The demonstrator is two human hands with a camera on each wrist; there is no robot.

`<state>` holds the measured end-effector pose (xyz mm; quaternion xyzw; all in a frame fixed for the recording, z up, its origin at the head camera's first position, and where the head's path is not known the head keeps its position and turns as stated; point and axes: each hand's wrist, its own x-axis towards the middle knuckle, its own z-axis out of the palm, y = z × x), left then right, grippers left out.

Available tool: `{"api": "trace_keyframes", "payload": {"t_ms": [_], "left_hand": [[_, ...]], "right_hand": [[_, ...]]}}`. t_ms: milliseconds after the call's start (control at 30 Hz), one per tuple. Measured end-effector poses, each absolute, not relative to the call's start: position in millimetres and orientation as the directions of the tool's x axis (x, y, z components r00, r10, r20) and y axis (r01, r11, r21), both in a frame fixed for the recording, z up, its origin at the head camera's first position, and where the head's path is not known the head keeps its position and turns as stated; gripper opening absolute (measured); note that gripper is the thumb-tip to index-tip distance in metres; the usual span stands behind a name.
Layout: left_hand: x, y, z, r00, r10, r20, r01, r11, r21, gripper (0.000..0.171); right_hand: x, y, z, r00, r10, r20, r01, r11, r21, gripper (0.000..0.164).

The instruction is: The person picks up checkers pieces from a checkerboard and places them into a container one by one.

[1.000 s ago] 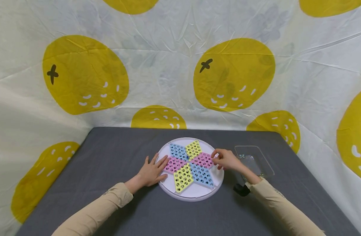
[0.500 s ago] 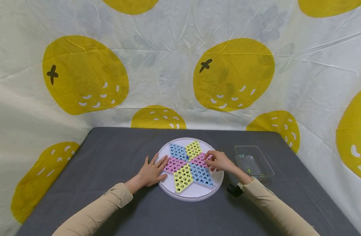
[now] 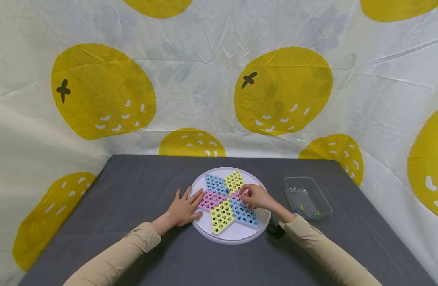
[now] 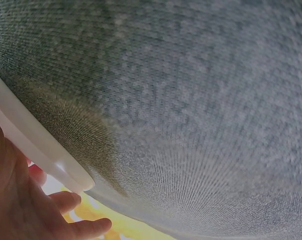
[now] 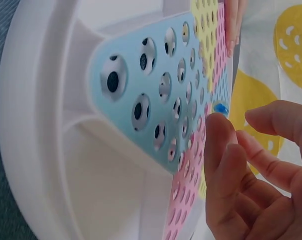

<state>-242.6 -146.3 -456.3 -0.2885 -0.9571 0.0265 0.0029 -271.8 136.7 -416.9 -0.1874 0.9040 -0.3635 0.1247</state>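
Note:
A round white game board (image 3: 231,238) bears a six-pointed star of blue, pink and yellow sections full of holes, like Chinese checkers. One blue marble (image 3: 227,191) sits near its centre, seen also as a blue marble (image 5: 220,108) in the right wrist view. My left hand (image 3: 183,207) rests with spread fingers on the board's left rim; in the left wrist view the left hand (image 4: 36,205) lies along the rim. My right hand (image 3: 257,196) hovers over the right pink section. In its wrist view the right hand (image 5: 258,175) has bent fingers; anything between them is hidden.
A clear plastic tray (image 3: 326,196) stands right of the board and holds several marbles, with a green marble (image 3: 301,207) near its front. Dark grey cloth (image 3: 161,167) covers the table. A fruit-patterned curtain (image 3: 197,91) rises behind it.
My right hand has moved left, from the board's right edge toward the centre. More of the tray's near side shows now. The left hand has stayed in place.

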Motion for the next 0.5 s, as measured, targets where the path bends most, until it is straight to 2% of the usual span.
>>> {"api": "trace_keyframes", "payload": {"t_ms": [500], "left_hand": [[-241.6,-146.4,-455.5,-0.829,0.560,-0.002,0.559,0.828,-0.049,0.064]], "right_hand": [[-278.1,117.9,-426.5,-0.899,-0.423,-0.112,-0.244,0.697,-0.674,0.013]]}}
